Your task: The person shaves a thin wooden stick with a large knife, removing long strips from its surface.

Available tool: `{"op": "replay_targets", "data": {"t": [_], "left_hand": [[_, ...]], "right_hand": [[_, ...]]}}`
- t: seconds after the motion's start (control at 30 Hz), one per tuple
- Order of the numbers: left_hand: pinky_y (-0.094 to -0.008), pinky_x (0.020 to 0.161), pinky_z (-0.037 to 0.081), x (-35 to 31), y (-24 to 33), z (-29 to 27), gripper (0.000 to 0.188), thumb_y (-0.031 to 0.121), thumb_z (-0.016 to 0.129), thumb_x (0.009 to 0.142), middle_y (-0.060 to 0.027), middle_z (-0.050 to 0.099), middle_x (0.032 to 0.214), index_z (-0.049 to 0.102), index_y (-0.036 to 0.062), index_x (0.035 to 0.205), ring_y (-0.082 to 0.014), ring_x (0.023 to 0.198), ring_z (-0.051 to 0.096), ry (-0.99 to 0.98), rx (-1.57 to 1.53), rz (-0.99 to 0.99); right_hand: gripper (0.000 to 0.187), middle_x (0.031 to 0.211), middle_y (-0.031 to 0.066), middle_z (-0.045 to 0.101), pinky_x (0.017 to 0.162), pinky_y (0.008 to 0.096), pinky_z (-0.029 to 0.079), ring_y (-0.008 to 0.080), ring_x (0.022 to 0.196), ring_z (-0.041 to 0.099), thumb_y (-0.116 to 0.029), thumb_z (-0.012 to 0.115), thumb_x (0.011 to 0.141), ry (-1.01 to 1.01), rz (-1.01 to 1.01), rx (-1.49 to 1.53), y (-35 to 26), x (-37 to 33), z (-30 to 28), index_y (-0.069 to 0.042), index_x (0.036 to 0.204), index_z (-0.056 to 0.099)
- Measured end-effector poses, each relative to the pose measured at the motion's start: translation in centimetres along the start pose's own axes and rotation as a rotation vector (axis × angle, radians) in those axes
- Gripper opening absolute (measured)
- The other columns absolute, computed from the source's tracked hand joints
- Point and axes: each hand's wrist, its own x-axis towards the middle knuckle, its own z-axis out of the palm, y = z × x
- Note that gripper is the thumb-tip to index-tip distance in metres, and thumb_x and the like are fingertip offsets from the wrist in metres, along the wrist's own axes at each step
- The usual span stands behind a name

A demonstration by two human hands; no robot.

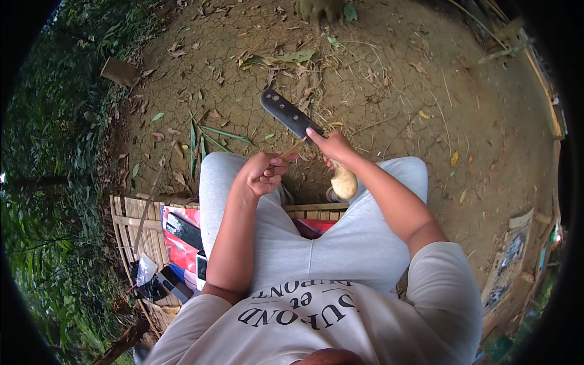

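Observation:
My right hand [331, 148] is closed around a big knife with a pale, rounded wooden handle [344, 182]. The knife's dark broad blade [285, 112], marked with several round spots or holes, points away to the upper left. Between the fingers of my left hand [265, 173] is a thin wooden strip [294, 148]. The strip's far end meets the blade close to my right hand; whether they touch I cannot tell. Both hands are held above my knees, in front of my grey trousers [310, 249].
I sit on a slatted bamboo bench [131, 226]. To my left on it lie a red sheet [173, 244], a dark phone [183, 230] and a black box [174, 284]. Ahead, cracked soil [237, 36] bears dry leaves and green blades [193, 149]. A tree base [317, 8] stands at the far edge.

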Motion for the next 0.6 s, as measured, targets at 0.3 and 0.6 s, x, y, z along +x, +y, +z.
{"op": "replay_targets", "data": {"t": [0.3,0.6], "left_hand": [[-0.0159,0.032,0.022,0.0,0.0,0.4,0.037,0.016,0.027,0.103,0.0101,0.036,0.061,0.047,-0.0081,0.124,-0.0001,0.041,0.025,0.015,0.053,0.014],[-0.0161,0.033,0.022,0.2,0.0,0.6,0.036,0.015,0.027,0.103,0.0104,0.037,0.061,0.046,-0.0075,0.124,-0.0007,0.040,0.024,0.018,0.077,-0.001]], "right_hand": [[0.068,0.055,0.0055,0.054,0.041,0.0334,0.047,0.0172,0.041,0.055,-0.063,0.058,0.087,-0.054,0.018,0.029,-0.4,-0.9,0.5,0.005,0.080,0.058],[0.068,0.056,0.0069,0.052,0.039,0.0339,0.045,0.0176,0.042,0.054,-0.062,0.058,0.087,0.091,0.101,0.123,1.9,2.4,-2.4,0.006,0.081,0.057]]}}
